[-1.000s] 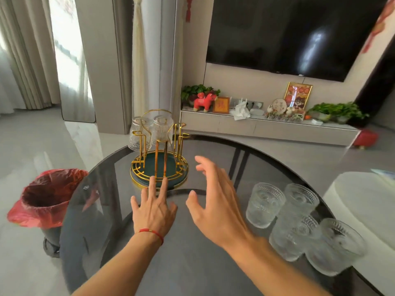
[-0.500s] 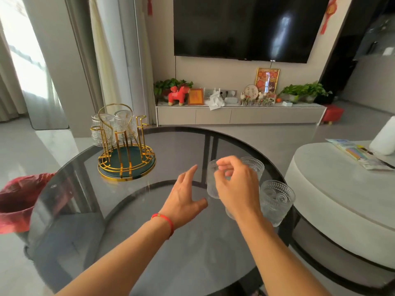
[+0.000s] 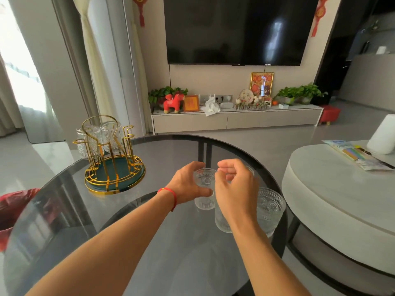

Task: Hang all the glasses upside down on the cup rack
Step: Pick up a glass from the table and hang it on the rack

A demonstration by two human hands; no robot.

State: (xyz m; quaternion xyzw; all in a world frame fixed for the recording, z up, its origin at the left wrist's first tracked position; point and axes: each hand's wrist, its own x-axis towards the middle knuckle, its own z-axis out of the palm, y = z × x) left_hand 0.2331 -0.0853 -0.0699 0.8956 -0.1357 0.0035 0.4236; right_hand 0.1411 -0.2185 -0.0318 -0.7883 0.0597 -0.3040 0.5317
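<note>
Glass, ribbed and clear: the left hand (image 3: 188,186) has its grip wrapped round the side of one upright glass (image 3: 204,190), thumb low on the near wall, fingers behind — base apparently on the bench (image 3: 149,242), not yet lifted. Right hand (image 3: 233,189) hovers above the cluster with fingers curled loosely, closed on nothing; likely positioned to take a second glass, the one (image 3: 222,221) partly hidden under its wrist. Another glass (image 3: 270,207) stands just to the right, near the bench edge. Well apart to the left sits the gold wire cup rack (image 3: 113,159) on its green base, with two glasses (image 3: 100,137) already inverted on the far pegs; near pegs free. Judgement: the side hold suits turning the glass mouth-down before hanging.
</note>
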